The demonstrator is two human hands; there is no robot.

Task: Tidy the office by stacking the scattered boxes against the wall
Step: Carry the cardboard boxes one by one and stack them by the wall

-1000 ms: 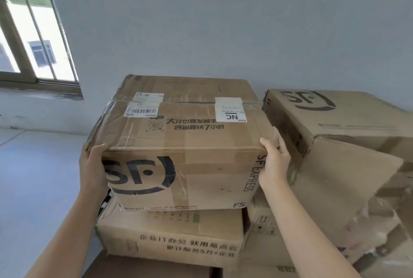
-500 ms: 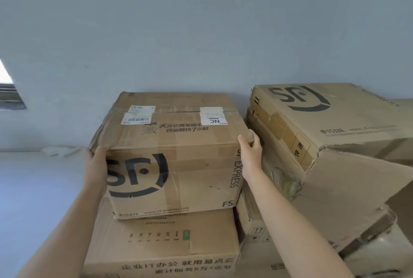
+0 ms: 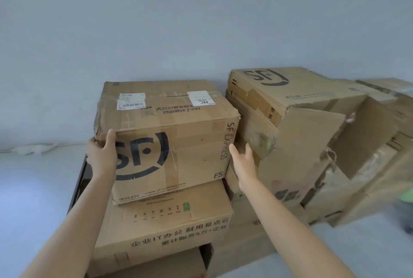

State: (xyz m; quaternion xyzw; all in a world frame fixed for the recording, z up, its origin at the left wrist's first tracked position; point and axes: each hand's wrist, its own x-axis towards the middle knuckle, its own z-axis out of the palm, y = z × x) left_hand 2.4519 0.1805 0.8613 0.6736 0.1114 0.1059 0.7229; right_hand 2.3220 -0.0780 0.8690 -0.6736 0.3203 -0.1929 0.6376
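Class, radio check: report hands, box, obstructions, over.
Left hand grips SF box corner. Right hand open, off it. SF box rests on lower box. Torn box crowds right side.

SF box (image 3: 169,141) atop printed box (image 3: 165,228), torn box (image 3: 297,121) right

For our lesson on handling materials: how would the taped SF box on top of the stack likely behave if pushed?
The SF box has a crumpled left edge, so its walls may give under the left hand. Sitting flat on the wider printed box, it should probably slide, not tip.
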